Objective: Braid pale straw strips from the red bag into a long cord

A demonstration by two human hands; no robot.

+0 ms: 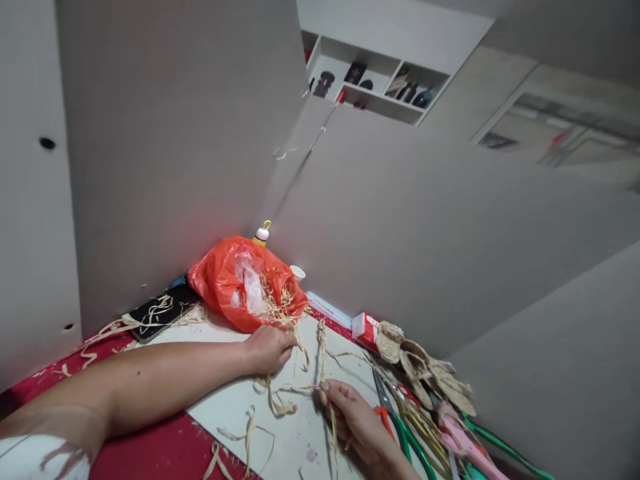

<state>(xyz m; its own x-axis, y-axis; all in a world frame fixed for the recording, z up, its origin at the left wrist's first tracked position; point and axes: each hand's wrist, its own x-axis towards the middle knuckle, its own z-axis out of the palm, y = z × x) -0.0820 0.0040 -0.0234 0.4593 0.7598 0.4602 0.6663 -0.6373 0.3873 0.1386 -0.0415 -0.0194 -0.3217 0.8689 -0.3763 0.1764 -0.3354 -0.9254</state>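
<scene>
My left hand [270, 349] is closed at the front of a red plastic bag [220, 280], where a pale straw strip [301, 353] comes out from its fingers. Dry straw [280, 303] spills from the mouth of this bag. Lower and to the right, my right hand [356, 419] pinches a thin straw braid [321, 343] between thumb and fingertips. The braid's plaited part runs away from the hand across a white board [295, 440], and loose strands trail below the fingers. More straw strips [249, 433] lie scattered on the board.
Scissors with green handles [413, 443], a pink-handled tool [463, 440] and woven straw pieces [425, 367] crowd the right side. A dark phone-like slab [160, 312] lies left. Behind the bag stand a yellow-looped bottle [262, 233] and a white cup [297, 273], near grey walls.
</scene>
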